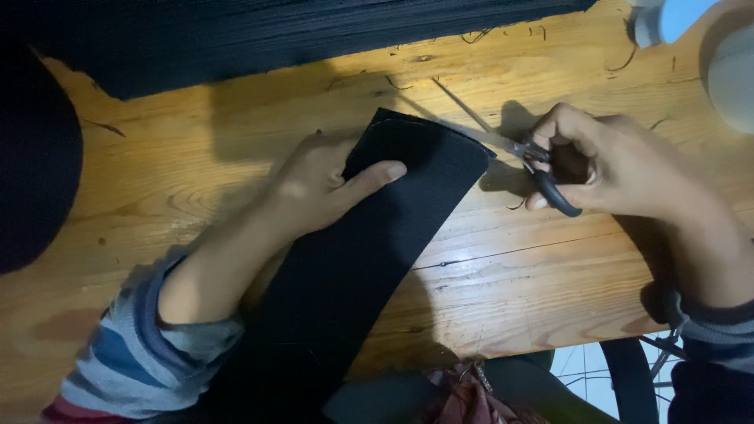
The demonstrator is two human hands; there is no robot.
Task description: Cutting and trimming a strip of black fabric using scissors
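A long strip of black fabric lies across the wooden table, running from the near edge up to the middle. My left hand grips its upper left edge, thumb on top of the cloth. My right hand holds black-handled scissors. Their blades point up and left, and the lower blade touches the strip's upper right corner. A faint chalk line follows the strip's top edge.
A big stack of dark fabric fills the far side of the table. Another dark mass sits at the left edge. A white rounded object stands at the far right. Thread scraps lie on the wood.
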